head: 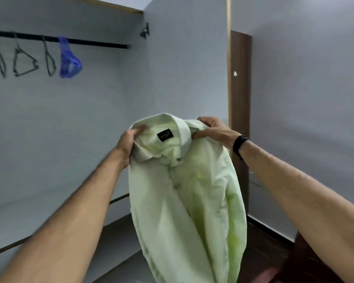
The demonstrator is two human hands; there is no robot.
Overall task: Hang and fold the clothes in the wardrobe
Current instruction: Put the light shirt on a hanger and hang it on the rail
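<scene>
We hold one light green shirt [184, 190] in the lower middle of the frame, in front of the open wardrobe [80, 119]. Our two hands are apart, one at each side of the collar. The left hand [129, 142] grips the left side of the collar, with the thumb pressed on the cloth inside. The right hand [211, 129] pinches the right shoulder of the shirt, the fingers curled over the edge. On the right wrist we see one black watch [240, 142]. Inside the collar there is one small black label [165, 136]; its words are too small to read. The body of the shirt hangs down loosely from the collar to the bottom edge of the frame.

In the upper left of the frame one black rail [94, 42] crosses the wardrobe. On it hang four hangers: three dark ones [24, 60] and one blue hanger [68, 62], the rightmost of the four. None of them carries clothes. Below, at the lower left, one shelf [49, 227] runs along the wardrobe. To the right of the hands stands one brown wooden door edge [240, 88].
</scene>
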